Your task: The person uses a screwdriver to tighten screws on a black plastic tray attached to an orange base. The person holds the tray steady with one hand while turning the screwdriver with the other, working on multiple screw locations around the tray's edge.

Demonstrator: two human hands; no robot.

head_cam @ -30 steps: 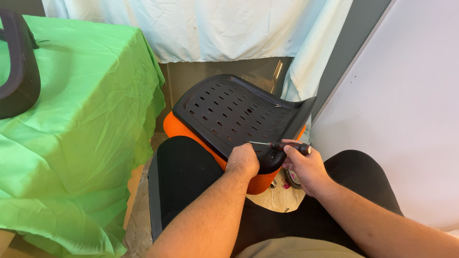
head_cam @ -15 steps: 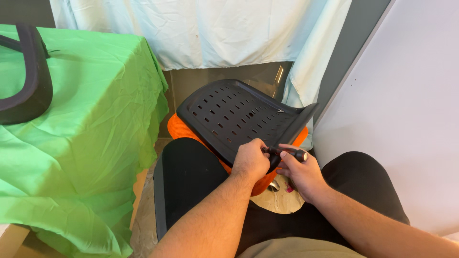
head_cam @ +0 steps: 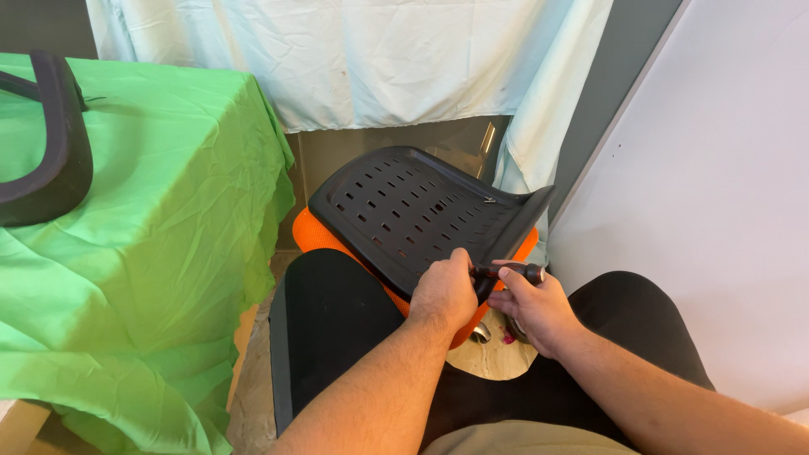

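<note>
The left hand [head_cam: 444,295] is curled tight over the near edge of the black seat plate with holes [head_cam: 417,215]. The right hand [head_cam: 533,307] is just beside it, on the right, with its fingers closed around a small dark tool handle [head_cam: 512,271]. A second ago a thin metal shaft stuck out from the tool toward the left. Now it cannot be seen, and the two hands have come closer, almost touching. It looks as if the tool tip has gone in under the left hand, at the plate's near edge, so the work there seems to be under way.

The plate is tilted, with its far side up, and it rests on an orange cushion [head_cam: 313,229]. To the left is a surface under a green cloth [head_cam: 152,219], with a black curved frame [head_cam: 59,143] on it. A pale curtain [head_cam: 371,59] hangs at the far side.
</note>
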